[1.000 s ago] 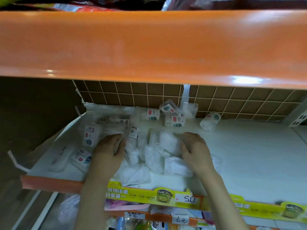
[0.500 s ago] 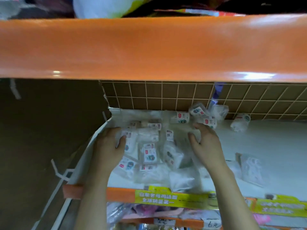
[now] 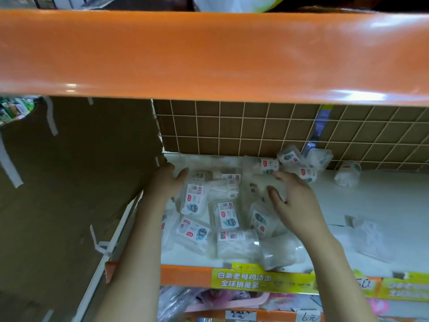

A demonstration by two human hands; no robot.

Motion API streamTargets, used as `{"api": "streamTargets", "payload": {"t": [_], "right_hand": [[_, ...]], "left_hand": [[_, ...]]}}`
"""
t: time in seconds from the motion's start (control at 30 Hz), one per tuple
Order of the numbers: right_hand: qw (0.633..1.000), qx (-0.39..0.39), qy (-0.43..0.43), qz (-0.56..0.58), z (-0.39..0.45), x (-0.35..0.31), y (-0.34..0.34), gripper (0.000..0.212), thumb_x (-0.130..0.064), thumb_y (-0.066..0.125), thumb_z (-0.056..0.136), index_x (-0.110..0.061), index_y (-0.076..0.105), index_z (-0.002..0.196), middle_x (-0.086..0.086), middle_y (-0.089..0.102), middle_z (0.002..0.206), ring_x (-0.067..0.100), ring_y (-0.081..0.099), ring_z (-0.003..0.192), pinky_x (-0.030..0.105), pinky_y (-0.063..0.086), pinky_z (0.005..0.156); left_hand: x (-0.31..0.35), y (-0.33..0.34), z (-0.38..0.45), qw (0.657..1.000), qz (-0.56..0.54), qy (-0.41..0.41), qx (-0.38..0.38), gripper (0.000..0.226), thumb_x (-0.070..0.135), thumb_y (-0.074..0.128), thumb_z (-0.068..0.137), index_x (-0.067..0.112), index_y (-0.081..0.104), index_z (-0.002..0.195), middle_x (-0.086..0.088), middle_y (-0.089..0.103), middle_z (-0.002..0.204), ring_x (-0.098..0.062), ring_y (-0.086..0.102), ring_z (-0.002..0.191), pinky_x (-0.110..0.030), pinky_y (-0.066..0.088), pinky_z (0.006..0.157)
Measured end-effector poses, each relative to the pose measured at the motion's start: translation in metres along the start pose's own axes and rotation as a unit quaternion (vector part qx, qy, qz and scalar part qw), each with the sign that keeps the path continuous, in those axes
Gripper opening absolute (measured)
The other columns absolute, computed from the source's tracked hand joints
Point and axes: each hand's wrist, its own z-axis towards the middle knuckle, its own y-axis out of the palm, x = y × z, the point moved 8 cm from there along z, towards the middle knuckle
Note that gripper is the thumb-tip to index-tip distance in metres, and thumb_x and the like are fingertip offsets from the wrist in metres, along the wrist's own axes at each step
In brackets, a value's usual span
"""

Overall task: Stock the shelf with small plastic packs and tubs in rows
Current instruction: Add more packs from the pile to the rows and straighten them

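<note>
- Up top, the orange beam (image 3: 209, 54) of the shelf above fills the upper third of the frame and cuts off whatever stands on it.
- Your left hand (image 3: 166, 182) sits at centre left on the white shelf (image 3: 371, 205); its fingers lie straight against the left edge of the pile of packs (image 3: 218, 214), and its palm side is hidden.
- Your right hand (image 3: 294, 203) at centre right curls its grip round a clear tub (image 3: 260, 185), thumb on the near side, fingertips over the top.
- Counting is loose: roughly ten clear packs and tubs lie jumbled between your hands, overlapping, so edges blur.
- About five more tubs (image 3: 299, 163) cluster against the wire grid (image 3: 232, 126) at upper right, one of them apart.
- One clear pack (image 3: 369, 233) lies alone at right, hard to make out.
- Below, the yellow price strip (image 3: 255, 281) is partly covered by your right forearm.
</note>
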Motion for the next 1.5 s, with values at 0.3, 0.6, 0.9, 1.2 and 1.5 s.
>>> {"api": "streamTargets", "payload": {"t": [0.3,0.6,0.9,1.2,1.5], "right_hand": [[0.999,-0.016,-0.023,-0.018,-0.017,-0.005,-0.001,0.037,-0.014,0.06,0.088,-0.006,0.056,0.125,0.014,0.058,0.122,0.033,0.051,0.113,0.036,0.042,0.09],[0.998,-0.012,-0.049,-0.032,-0.021,-0.013,0.004,0.034,-0.012,0.064,0.085,-0.005,0.06,0.118,0.013,0.062,0.114,0.034,0.055,0.105,0.037,0.044,0.085],[0.98,-0.089,-0.174,-0.047,0.0,-0.091,0.05,0.045,-0.037,0.054,0.084,-0.011,0.059,0.121,0.012,0.061,0.117,0.035,0.055,0.107,0.041,0.046,0.09],[0.942,-0.265,-0.14,-0.152,0.03,-0.11,0.129,0.099,-0.062,0.064,0.076,-0.018,0.014,0.15,0.005,0.026,0.153,0.027,0.025,0.138,0.039,0.024,0.11],[0.955,-0.255,-0.1,-0.113,0.032,-0.103,0.135,0.079,-0.047,0.07,0.077,-0.016,0.035,0.141,0.007,0.044,0.139,0.025,0.039,0.128,0.033,0.037,0.1]], "left_hand": [[-0.003,0.018,0.023,0.99,0.028,-0.103,-0.095,0.065,0.046,0.064,0.085,0.0,0.047,0.127,-0.012,0.06,0.092,-0.026,0.06,0.076,-0.032,0.051,0.065],[-0.007,-0.004,0.023,0.998,0.037,-0.04,-0.015,0.064,0.027,0.055,0.092,0.003,0.029,0.145,-0.016,0.043,0.141,-0.029,0.047,0.125,-0.033,0.044,0.092],[-0.01,-0.045,-0.086,0.979,0.012,0.045,0.198,0.03,0.035,0.05,0.093,0.015,0.057,0.114,-0.014,0.066,0.097,-0.035,0.061,0.087,-0.033,0.044,0.065],[-0.013,-0.039,-0.121,0.961,-0.054,0.112,0.247,0.033,0.023,0.06,0.09,0.01,0.058,0.12,-0.012,0.064,0.115,-0.034,0.059,0.105,-0.037,0.046,0.086],[-0.014,-0.039,-0.123,0.962,-0.071,0.124,0.232,0.037,0.025,0.057,0.091,0.012,0.055,0.126,-0.009,0.061,0.122,-0.029,0.058,0.111,-0.034,0.045,0.09]]}}
